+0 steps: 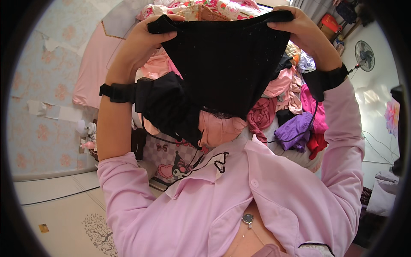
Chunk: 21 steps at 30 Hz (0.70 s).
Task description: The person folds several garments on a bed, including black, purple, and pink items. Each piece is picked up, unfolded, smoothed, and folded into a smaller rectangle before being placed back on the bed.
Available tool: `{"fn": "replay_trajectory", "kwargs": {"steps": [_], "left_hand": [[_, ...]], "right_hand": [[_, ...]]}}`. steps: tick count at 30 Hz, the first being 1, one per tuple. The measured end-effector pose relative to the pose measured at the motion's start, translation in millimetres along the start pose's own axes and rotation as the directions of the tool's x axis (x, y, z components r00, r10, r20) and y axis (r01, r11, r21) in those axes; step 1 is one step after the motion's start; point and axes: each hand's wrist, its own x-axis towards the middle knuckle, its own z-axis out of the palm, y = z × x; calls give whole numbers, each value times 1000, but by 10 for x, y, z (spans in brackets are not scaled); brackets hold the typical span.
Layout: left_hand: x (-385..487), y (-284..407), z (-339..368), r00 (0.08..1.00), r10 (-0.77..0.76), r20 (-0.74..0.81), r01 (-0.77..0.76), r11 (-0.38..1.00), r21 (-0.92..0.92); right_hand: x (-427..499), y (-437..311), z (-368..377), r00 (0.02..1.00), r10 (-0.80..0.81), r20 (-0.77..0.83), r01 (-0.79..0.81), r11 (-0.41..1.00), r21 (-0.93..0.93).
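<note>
A black garment (224, 64) with a lace-trimmed lower edge hangs stretched between my raised hands. My left hand (297, 24) pinches its top right corner between thumb and fingers. At the top left corner, my right hand (151, 35) grips the same cloth. Another piece of black cloth (173, 109) lies below and to the left, partly overlapped by the held one. Behind it spread heaped clothes: a purple garment (293, 131), a dark pink twisted one (262, 117), a light pink one (218, 128) and a magenta one (313, 109).
A strap with a dark device sits on each forearm, and a thin black cable (316, 119) hangs near the heap. Floral bedding (221, 8) lies at the far end. A fan (364, 56) stands at the right wall; a white lamp (85, 127) is at the left.
</note>
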Motion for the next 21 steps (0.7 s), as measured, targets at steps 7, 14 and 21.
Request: {"fn": "replay_trajectory", "kwargs": {"steps": [7, 14, 21], "left_hand": [[181, -100, 124, 996, 92, 18, -83, 957, -278], [343, 145, 600, 987, 51, 151, 28, 877, -480], [216, 316, 954, 992, -7, 124, -21, 976, 217]], "right_hand": [[6, -244, 370, 988, 148, -48, -138, 975, 176], [131, -215, 639, 988, 86, 126, -125, 930, 345], [103, -114, 696, 999, -13, 44, 25, 961, -274]]}}
